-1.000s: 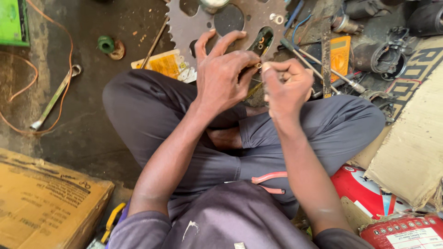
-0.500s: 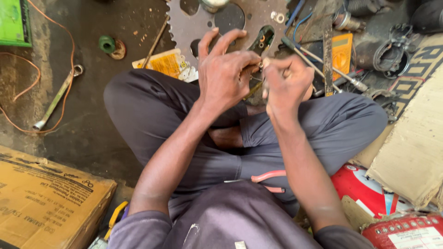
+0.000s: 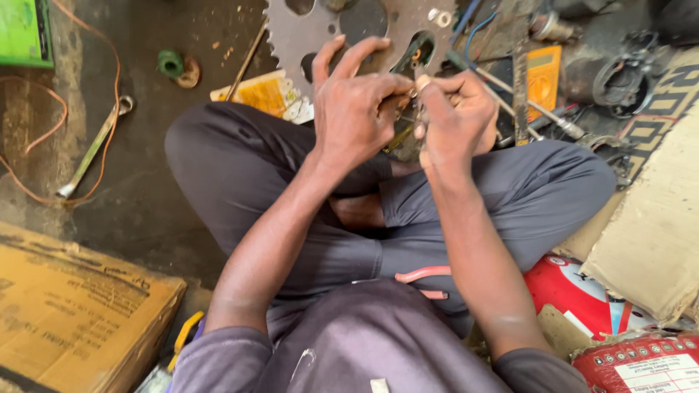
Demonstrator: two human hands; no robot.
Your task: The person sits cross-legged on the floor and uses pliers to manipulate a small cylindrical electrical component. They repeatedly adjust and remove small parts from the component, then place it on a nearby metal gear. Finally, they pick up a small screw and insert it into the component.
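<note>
I sit cross-legged on a dark floor with both hands raised over my knees. My left hand point(image 3: 357, 102) pinches a small metal part point(image 3: 412, 92) between thumb and fingertips, two fingers lifted. My right hand point(image 3: 455, 116) is closed around a thin tool whose tip meets that small part between the two hands. Just beyond my hands a large grey toothed sprocket point(image 3: 309, 33) lies flat on the floor. What exactly the small part is stays too tiny to tell.
A spanner point(image 3: 95, 145) and an orange wire point(image 3: 44, 102) lie at the left, a green roll point(image 3: 171, 63) and a yellow packet point(image 3: 262, 93) near the sprocket. A cardboard box point(image 3: 65, 306) sits lower left. Tools and a yellow meter point(image 3: 544, 73) clutter the right, red containers point(image 3: 582, 298) lower right.
Both hands stay together on the small part; the fingers have shifted slightly and the view has moved a little.
</note>
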